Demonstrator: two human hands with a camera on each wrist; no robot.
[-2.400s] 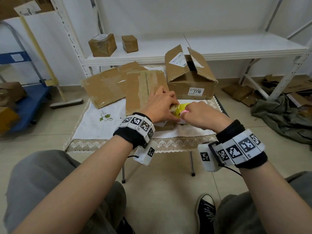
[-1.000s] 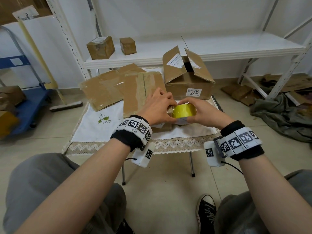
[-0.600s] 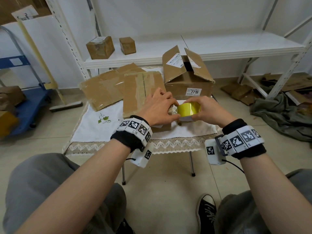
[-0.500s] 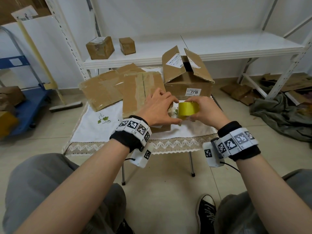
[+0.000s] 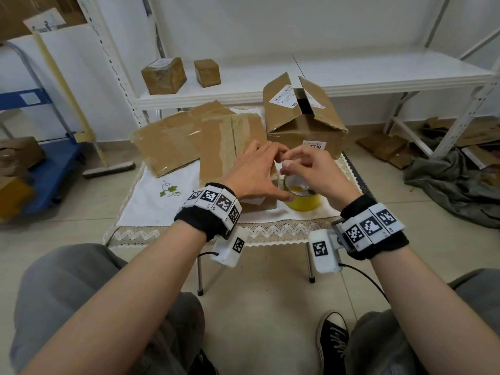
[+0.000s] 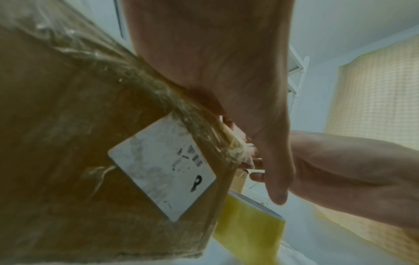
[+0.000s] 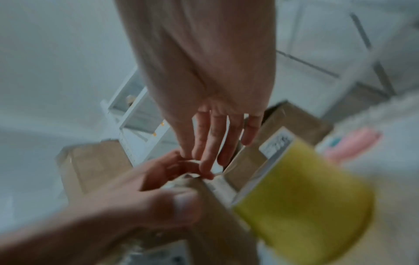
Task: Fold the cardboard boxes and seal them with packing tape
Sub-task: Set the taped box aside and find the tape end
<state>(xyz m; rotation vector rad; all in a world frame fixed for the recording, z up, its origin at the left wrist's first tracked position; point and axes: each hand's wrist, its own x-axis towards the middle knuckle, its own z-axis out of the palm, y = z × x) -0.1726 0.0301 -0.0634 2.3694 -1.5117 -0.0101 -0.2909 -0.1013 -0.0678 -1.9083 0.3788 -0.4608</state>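
Roll of yellow packing tape [image 5: 301, 200] lying flat, hole upward, on the white tablecloth [image 5: 151, 209] at centre frame in the head view, just right of a small taped cardboard box [image 5: 261, 204] with a white label on its near side [image 6: 162, 167]. Left hand [image 5: 255, 173] laid over that box at centre, fingers fairly straight and spread, thumb tip near the rim of the roll; right hand [image 5: 313, 169] directly above the roll, thumb and forefinger drawn together toward the left fingertips, remaining fingers loosely extended. Seen in the right wrist view as fingers [image 7: 211, 143] pointing down to meet the left hand [image 7: 145, 193] at the top corner of the box, something thin and pale pinched there, too blurred to tell whether tape end or not. Same roll large and yellow at lower right of the right wrist view [image 7: 303, 202] and at bottom centre of the left wrist view [image 6: 248, 227], touching or just beside the box edge. Behind the hands, flattened cardboard sheets [image 5: 173, 144] overlapping at centre left, striped with clear tape, and an open cardboard box [image 5: 303, 123] at centre right with flaps raised and a label reading 7719. Two small sealed boxes [image 5: 163, 75] on the white shelf [image 5: 351, 77] at upper centre. Blue trolley [image 5: 48, 163] at left edge, grey cloth heap [image 5: 454, 182] at right edge.
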